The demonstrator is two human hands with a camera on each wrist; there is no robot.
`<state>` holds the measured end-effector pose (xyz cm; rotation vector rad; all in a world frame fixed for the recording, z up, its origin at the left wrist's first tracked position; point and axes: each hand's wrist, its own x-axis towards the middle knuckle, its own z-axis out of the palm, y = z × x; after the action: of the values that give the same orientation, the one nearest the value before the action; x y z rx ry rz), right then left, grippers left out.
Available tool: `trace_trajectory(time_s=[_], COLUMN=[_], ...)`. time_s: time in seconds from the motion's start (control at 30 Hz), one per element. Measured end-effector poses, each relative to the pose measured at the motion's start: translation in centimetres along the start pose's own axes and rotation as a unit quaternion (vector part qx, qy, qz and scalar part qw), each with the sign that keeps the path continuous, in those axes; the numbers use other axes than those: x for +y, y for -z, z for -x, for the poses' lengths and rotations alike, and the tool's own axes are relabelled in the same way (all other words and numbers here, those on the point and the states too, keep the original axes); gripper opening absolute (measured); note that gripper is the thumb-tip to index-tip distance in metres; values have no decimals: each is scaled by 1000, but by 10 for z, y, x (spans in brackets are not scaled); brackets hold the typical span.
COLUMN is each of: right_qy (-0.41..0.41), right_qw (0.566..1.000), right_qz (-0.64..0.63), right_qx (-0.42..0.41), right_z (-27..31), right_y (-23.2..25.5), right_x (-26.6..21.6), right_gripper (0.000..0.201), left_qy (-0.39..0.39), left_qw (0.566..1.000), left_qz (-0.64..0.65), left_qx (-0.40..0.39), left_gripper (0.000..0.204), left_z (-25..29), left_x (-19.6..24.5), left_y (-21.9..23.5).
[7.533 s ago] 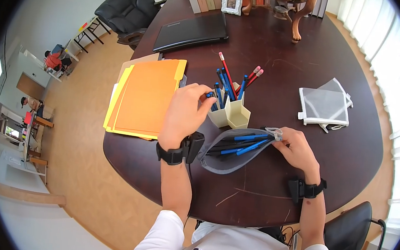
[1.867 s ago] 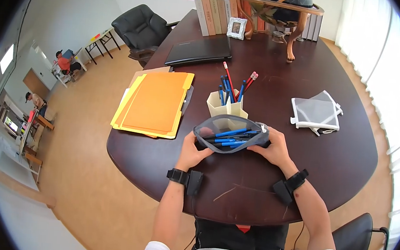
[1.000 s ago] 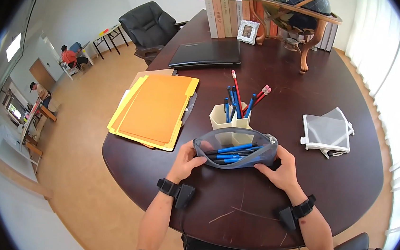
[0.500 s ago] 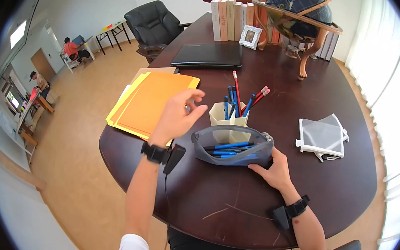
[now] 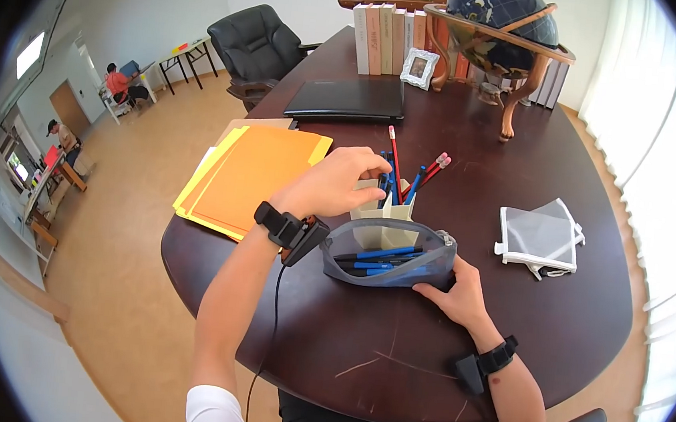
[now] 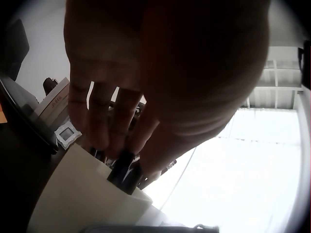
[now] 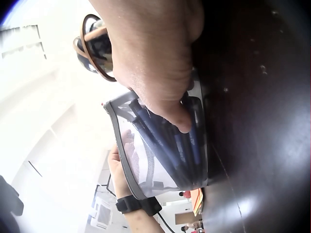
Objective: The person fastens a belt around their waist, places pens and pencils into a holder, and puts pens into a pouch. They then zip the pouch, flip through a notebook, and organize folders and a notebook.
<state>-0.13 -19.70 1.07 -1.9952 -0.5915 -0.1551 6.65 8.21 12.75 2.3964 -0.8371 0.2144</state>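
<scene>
My left hand (image 5: pixel 336 185) reaches over the cream hexagonal pen holder (image 5: pixel 400 211), its fingers and thumb pinching around a blue pen with a dark cap. In the left wrist view, dark pen caps (image 6: pixel 121 169) stand right at the fingertips inside the holder rim. Red pencils (image 5: pixel 394 153) and other blue pens stand in the same holder. My right hand (image 5: pixel 463 293) grips the right end of a grey mesh pencil pouch (image 5: pixel 417 276), its thumb on the near side. The pouch gapes, with several blue pens (image 7: pixel 163 141) lying inside.
Orange and yellow folders (image 5: pixel 261 176) lie at the left of the desk. A closed black laptop (image 5: pixel 348 99), a globe (image 5: pixel 502 32), books and a photo frame (image 5: pixel 420 68) stand farther back. White mesh pouches (image 5: pixel 541 235) lie at the right.
My left hand has let go of the pouch's left end and moved up over the folders, then right to the pens in the holder. The right hand keeps its grip on the pouch.
</scene>
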Motion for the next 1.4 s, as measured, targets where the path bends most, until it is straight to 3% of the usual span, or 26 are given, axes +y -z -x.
trace_trajectory(time_s=[0.1, 0.2, 0.5, 0.7, 0.8, 0.9, 1.1, 1.37, 1.4], right_qy=[-11, -16, -8, -6, -8, -36, -11, -18, -18], right_qw=[1000, 1000, 1000, 1000, 1000, 999, 1000, 1000, 1000], right_qz=[-5, -7, -11, -3, 0, -27, -11, -15, -18], right_qx=[-5, -5, -3, 0, -3, -15, 0, -4, -4], right_z=[0, 0, 0, 0, 0, 1, 1, 1, 1], right_y=[0, 0, 1, 1, 1, 2, 1, 0, 0], right_x=[0, -1, -1, -2, -2, -4, -1, 1, 1], right_gripper=[51, 50, 50, 49, 48, 47, 46, 44, 44], left_qy=[-33, -3, 64, 71, 37, 54, 47, -53, -65], left_qw=[999, 998, 993, 995, 998, 996, 999, 983, 982], left_qz=[-37, -26, 23, -2, -21, -48, -26, -116, -132], left_qx=[-5, -61, -97, -65, -44, -59, -6, 133, 121], left_gripper=[26, 22, 16, 16, 16, 16, 16, 11, 10], left_z=[-5, -14, -6, 4, 7, 7, 6, 17, 19], left_x=[5, 8, 15, 21, 16, 17, 19, 59, 67], left_y=[0, 3, 13, 17, 14, 15, 15, 63, 68])
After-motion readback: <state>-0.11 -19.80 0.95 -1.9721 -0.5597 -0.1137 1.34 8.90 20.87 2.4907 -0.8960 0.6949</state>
